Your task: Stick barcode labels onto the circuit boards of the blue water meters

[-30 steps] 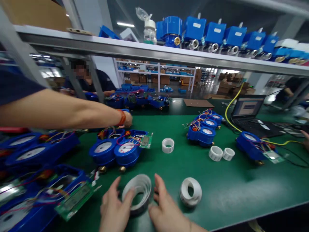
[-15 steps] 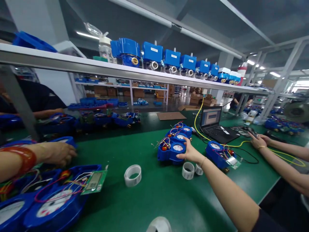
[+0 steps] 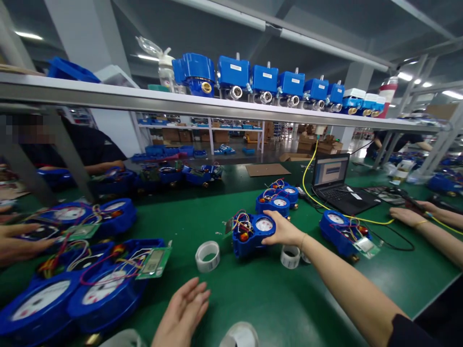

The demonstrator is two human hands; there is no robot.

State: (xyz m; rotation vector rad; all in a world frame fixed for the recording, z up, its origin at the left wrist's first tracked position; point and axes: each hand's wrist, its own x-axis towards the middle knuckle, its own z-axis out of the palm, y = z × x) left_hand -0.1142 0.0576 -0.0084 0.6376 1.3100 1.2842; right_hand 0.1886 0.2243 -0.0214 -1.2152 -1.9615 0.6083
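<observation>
Green workbench (image 3: 260,294), right hand (image 3: 285,231) on meter (image 3: 251,241)

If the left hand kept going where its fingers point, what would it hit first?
Most likely the white tape roll; the open left hand points toward it. Beyond lies the blue water meter the right hand grips. Depth is unclear.

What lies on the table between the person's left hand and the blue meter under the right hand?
A white tape roll lies on the green table between the left hand and the blue meter, which the right hand grips; head view.
</observation>
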